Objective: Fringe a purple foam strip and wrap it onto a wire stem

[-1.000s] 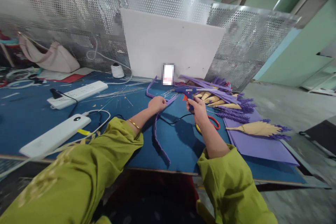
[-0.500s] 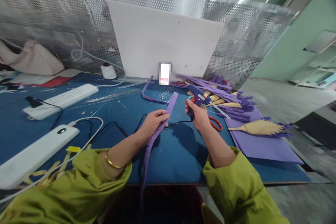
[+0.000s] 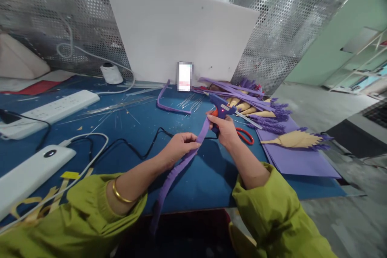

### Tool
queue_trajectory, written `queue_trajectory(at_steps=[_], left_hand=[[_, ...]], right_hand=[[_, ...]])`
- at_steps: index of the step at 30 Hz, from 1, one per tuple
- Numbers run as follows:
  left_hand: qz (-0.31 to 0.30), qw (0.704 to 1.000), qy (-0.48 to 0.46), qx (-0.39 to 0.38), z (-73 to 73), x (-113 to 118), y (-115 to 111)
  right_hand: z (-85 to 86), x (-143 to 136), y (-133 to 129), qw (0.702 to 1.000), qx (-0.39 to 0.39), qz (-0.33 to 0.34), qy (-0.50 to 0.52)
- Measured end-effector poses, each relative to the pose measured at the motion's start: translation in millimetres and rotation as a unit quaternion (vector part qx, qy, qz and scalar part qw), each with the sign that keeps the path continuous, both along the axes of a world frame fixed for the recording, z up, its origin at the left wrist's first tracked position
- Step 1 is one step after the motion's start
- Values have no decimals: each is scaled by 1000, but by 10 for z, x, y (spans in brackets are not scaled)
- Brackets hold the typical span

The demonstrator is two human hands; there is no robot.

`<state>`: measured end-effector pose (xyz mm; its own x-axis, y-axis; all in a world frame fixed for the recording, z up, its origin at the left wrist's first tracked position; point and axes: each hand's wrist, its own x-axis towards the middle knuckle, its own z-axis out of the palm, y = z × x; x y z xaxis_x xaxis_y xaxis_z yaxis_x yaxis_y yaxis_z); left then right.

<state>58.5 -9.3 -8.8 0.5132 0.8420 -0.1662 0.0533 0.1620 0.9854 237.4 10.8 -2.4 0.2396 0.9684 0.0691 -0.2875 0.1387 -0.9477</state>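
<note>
Between thumb and fingers, my left hand [image 3: 183,145] pinches a long purple strip [image 3: 178,169], whose lower end hangs over the table's front edge. The strip's upper end reaches up to my right hand [image 3: 225,129], at the thumb. That hand is wrapped round the handle of a blue hot glue gun [image 3: 220,107] with an orange trigger and a small red light. Its nozzle points up and left, and a clear glue stick [image 3: 249,121] pokes out of its back. Beside my right wrist lie the red handles of scissors [image 3: 246,137], partly hidden.
Purple sheets [image 3: 296,163] with a wrapped lavender bunch [image 3: 296,140] lie at right, below more purple flowers and strips. Another bent purple strip [image 3: 172,109] and thin wires [image 3: 117,105] lie behind. White power strips [image 3: 54,113], cables and a phone [image 3: 184,77] stand around.
My view has shifted slightly. My hands have come closer together, and the strip's upper end now meets my right thumb beside the glue gun.
</note>
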Motion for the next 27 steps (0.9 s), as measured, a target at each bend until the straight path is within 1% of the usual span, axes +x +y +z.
queue_trajectory(at_steps=[2, 6, 9, 12, 15, 17, 20, 23, 27], left_hand=[[12, 1000, -9, 20, -20, 5, 27], [73, 996, -35, 34, -35, 17, 54], [92, 994, -42, 45, -26, 11, 53], [129, 989, -54, 53, -5, -18, 71], [172, 980, -72, 64, 32, -66, 119], [199, 974, -87, 71, 60, -98, 154], [226, 965, -117, 65, 96, -129, 187], [240, 958, -147, 50, 120, -139, 200], [250, 950, -176, 59, 153, -143, 205]], right_hand=[[1, -32, -34, 1000, 2, 8, -27], [-34, -159, -113, 996, 4, 36, -78], [-68, -260, -157, 993, 15, 55, -103], [-58, -297, -184, 991, 40, 38, -118], [5, -270, -219, 992, 69, 9, -106], [54, -243, -256, 991, 81, 8, -109], [90, -232, -322, 981, 95, 11, -170], [61, -264, -371, 970, 100, 0, -223], [-25, -313, -406, 962, 103, 4, -254]])
